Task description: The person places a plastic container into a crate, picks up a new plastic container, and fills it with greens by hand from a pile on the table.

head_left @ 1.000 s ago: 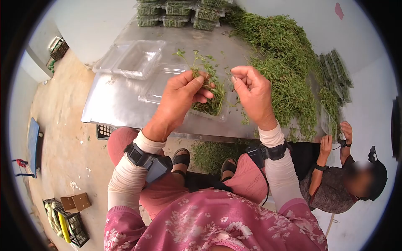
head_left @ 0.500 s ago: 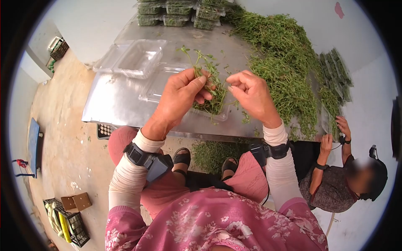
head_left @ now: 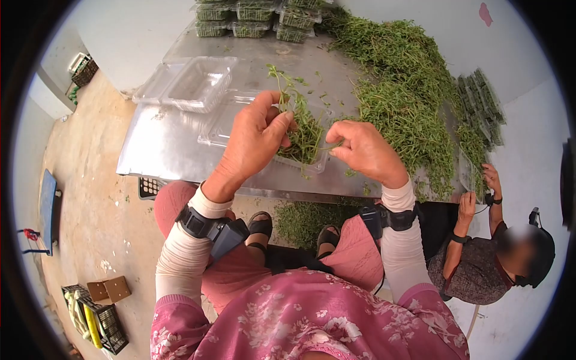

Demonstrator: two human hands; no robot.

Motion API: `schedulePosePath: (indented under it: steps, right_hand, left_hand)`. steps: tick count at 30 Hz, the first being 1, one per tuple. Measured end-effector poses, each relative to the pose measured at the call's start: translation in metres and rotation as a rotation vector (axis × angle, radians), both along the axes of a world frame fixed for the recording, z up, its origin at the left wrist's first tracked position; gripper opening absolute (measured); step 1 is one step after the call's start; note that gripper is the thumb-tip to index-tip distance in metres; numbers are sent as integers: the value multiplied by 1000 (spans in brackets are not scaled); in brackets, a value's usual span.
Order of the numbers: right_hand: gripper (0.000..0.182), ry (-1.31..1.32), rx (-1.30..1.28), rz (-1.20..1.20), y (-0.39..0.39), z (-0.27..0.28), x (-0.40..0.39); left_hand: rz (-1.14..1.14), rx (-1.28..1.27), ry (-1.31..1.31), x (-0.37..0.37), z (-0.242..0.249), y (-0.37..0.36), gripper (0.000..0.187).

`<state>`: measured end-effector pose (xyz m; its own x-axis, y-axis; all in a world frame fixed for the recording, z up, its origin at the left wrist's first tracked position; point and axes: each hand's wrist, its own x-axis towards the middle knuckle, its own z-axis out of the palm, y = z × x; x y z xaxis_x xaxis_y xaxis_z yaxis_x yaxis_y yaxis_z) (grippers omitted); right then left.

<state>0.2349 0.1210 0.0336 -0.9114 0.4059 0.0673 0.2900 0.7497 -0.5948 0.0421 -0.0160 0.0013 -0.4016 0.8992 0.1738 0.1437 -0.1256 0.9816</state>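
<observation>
My left hand is closed, thumb against fingers, on a small bunch of leafy green sprigs that stick up above its fingertips. Beneath the bunch is the base of a clear plastic clamshell box, with more greens in it; its open lid lies to the left, partly behind my left hand. To the right of the box my right hand is pinched on what looks like a thin stem reaching toward the bunch.
Another open clear box sits at the table's left. Stacked filled boxes stand at the back. A large heap of greens covers the metal table's right side. At far right are more boxes and a co-worker's hands.
My right hand has moved slightly down, from beside the sprigs to beside the box. My left hand has shifted slightly, still holding the bunch.
</observation>
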Motion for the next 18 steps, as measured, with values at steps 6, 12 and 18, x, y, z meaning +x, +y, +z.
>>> schedulePosePath:
  steps: [6,12,18]
  right_hand:
    - [12,-27,-58,-50,0,3,0]
    - [8,142,53,-89,5,0,-1]
    - [9,278,29,-232,3,-6,-7]
  left_hand:
    - [-31,-14,8,-2,0,0,25]
    - [-47,-19,-19,-3,1,-1,26]
    - [-34,-27,14,-3,3,-1,26]
